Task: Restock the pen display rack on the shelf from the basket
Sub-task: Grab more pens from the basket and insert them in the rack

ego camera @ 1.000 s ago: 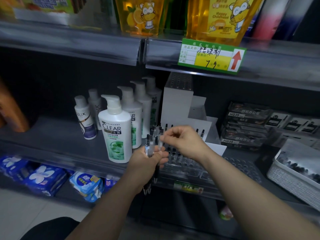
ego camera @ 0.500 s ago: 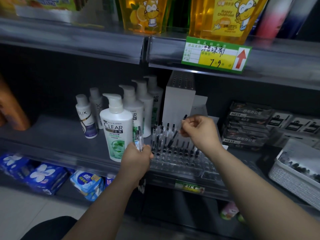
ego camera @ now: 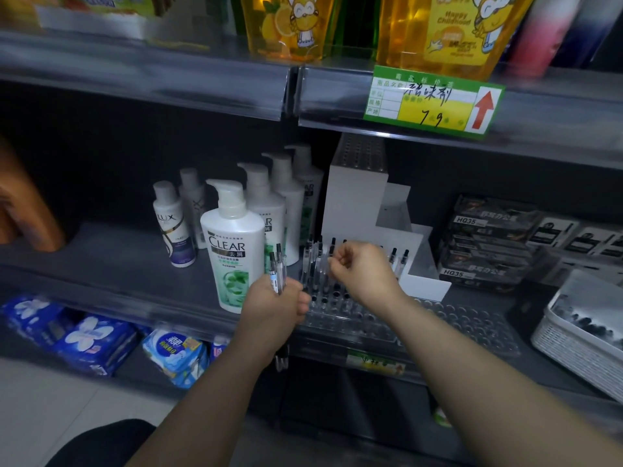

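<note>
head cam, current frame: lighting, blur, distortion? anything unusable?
Head view: dim overall, and the shelf bay is near black at the back. The upper shelf rail is smeared with glare. The price tag and CLEAR bottle are readable. The wide angle bows the shelf lines. The basket at the right edge is soft, its contents indistinct. The left hand plainly grips pens; the right hand is too soft at the fingertips to judge a grip.

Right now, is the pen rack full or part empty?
Part empty: pens stand only in the rear holes of the pen rack; its front rows and right side show bare holes.
</note>
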`<action>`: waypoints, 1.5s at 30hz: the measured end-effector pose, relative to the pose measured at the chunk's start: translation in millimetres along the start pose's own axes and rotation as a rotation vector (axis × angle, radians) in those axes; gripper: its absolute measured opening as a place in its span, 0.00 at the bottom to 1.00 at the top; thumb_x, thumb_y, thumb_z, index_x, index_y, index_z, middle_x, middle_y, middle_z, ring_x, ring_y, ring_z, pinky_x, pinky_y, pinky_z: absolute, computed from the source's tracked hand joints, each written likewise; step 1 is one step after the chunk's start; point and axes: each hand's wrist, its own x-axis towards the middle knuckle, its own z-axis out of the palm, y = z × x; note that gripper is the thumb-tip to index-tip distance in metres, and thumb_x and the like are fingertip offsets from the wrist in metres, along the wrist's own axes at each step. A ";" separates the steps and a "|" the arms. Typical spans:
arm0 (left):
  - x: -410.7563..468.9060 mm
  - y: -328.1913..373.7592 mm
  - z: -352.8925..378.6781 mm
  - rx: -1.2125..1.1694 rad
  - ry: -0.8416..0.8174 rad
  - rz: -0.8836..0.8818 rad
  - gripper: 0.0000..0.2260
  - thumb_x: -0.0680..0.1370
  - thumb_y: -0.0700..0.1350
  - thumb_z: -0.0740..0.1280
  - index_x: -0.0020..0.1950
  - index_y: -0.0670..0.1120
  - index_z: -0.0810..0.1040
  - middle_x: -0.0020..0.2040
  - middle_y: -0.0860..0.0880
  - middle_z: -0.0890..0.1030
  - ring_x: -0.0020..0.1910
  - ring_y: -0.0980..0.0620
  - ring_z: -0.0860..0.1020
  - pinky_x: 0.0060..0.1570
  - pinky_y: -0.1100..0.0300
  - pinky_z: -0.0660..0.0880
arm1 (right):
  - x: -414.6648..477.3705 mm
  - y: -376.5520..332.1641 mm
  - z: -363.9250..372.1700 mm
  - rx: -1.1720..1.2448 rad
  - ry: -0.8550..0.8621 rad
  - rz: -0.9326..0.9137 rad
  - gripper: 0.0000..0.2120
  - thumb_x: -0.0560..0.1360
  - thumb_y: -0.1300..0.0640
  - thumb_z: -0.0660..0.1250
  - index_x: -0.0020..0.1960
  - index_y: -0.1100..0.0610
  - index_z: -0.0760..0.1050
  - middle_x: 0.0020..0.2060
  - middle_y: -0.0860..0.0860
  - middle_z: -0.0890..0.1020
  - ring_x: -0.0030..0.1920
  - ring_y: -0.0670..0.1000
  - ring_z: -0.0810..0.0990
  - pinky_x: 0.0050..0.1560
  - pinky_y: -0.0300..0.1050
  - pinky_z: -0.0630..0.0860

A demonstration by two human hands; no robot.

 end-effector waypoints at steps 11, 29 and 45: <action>5.6 -6.5 -6.2 0.017 -0.072 -0.065 0.06 0.82 0.41 0.61 0.50 0.47 0.78 0.38 0.49 0.81 0.39 0.51 0.78 0.52 0.51 0.76 | -1.4 4.7 -1.6 0.076 0.014 0.067 0.09 0.75 0.58 0.67 0.38 0.59 0.76 0.33 0.57 0.82 0.38 0.57 0.83 0.41 0.54 0.80; 3.1 -4.8 0.3 -0.089 -0.150 -0.094 0.05 0.78 0.41 0.68 0.49 0.41 0.81 0.44 0.42 0.86 0.48 0.43 0.84 0.55 0.49 0.79 | -7.0 -4.0 -16.9 0.039 -0.026 0.064 0.04 0.75 0.58 0.68 0.43 0.56 0.80 0.35 0.52 0.83 0.37 0.53 0.82 0.40 0.47 0.79; 4.9 -8.6 4.6 0.029 -0.203 -0.028 0.06 0.80 0.41 0.64 0.54 0.43 0.80 0.44 0.43 0.84 0.44 0.41 0.80 0.48 0.49 0.77 | -19.7 -12.1 -52.4 0.354 -0.154 0.130 0.03 0.75 0.56 0.70 0.42 0.54 0.80 0.34 0.49 0.81 0.33 0.46 0.77 0.36 0.40 0.75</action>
